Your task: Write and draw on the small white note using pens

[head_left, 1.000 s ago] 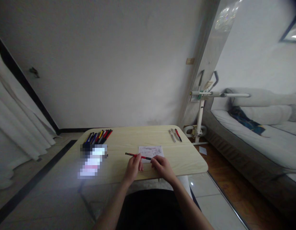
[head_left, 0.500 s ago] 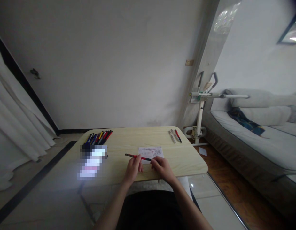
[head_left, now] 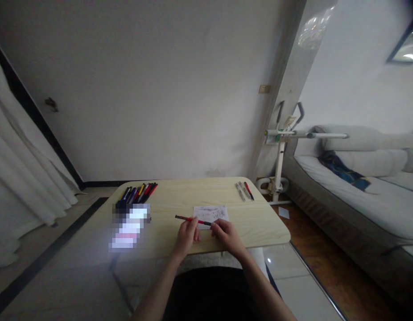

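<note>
A red and black pen (head_left: 203,222) is held level between my two hands, above the near part of the table. My left hand (head_left: 186,235) pinches the pen near its middle. At its right, dark end, my right hand (head_left: 225,232) closes its fingertips on the pen. Just beyond and partly beneath the pen lies a white sheet of paper (head_left: 211,212) with dark scribbles on it; my hands hide its nearer corners.
A pale wooden table (head_left: 179,196) carries a row of several pens (head_left: 139,192) at the far left. Three pens (head_left: 245,191) lie at the far right. A blurred-out bright patch covers the left side. An exercise machine (head_left: 278,160) and a sofa (head_left: 353,196) stand to the right.
Hands and pen keep almost the same pose. The whole view shifts very slightly; nothing has been taken up or let go.
</note>
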Demonstrator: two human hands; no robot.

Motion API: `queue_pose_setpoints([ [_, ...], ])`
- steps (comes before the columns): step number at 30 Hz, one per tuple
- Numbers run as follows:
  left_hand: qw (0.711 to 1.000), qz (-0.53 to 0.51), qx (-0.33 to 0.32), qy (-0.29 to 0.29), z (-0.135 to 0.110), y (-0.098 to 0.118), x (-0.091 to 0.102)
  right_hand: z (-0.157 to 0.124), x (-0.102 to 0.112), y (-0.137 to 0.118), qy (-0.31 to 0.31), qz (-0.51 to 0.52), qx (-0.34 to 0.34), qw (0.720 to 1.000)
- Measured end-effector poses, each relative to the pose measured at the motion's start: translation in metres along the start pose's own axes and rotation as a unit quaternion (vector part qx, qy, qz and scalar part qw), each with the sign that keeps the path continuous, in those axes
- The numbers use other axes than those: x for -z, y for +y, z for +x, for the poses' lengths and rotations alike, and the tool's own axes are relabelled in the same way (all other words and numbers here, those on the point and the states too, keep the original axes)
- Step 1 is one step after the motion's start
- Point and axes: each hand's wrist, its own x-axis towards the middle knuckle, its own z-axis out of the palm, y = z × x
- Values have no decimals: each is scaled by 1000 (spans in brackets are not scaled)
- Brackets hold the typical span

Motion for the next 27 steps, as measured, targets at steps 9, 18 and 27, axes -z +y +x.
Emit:
queue_pose_setpoints([
  [9, 1000, -5, 5, 0, -1, 1, -1, 0, 1, -3, 0, 23, -10, 1000],
  [18, 1000, 14, 2, -5, -1, 2, 0, 0, 1, -2, 3, 30, -14, 999],
  [27, 1000, 16, -2, -5, -1, -1, 1, 0, 0, -1, 8, 17, -4, 1000],
])
